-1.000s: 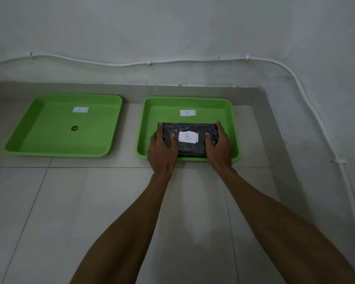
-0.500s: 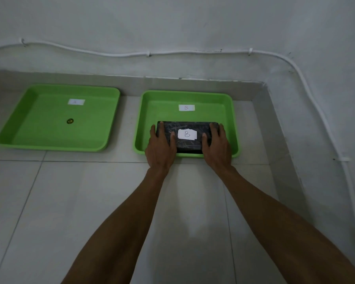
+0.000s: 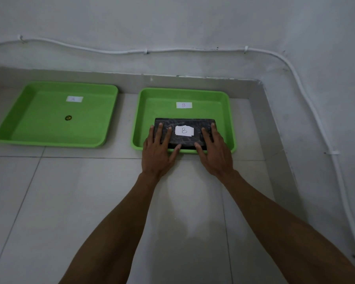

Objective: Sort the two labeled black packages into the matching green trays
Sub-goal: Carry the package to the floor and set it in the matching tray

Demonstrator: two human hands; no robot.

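A black package (image 3: 184,123) with a white "B" label lies flat in the near half of the right green tray (image 3: 182,91), which carries a "B" tag. My left hand (image 3: 157,152) and my right hand (image 3: 215,154) rest at the package's left and right ends. Their fingers are spread flat over its top, and the thumbs touch its near edge. The left green tray (image 3: 70,84), tagged "A", holds only a small round dark sticker (image 3: 68,118). No other package is in view.
Both trays sit on a pale tiled surface against a grey raised ledge (image 3: 193,78) below a white wall. The ledge turns along the right side. A white cable (image 3: 146,51) runs along the wall and down the right.
The package has come down to rest in tray B. My hands have slid back from gripping its sides, and their fingers have opened flat on top. The view has shifted slightly.
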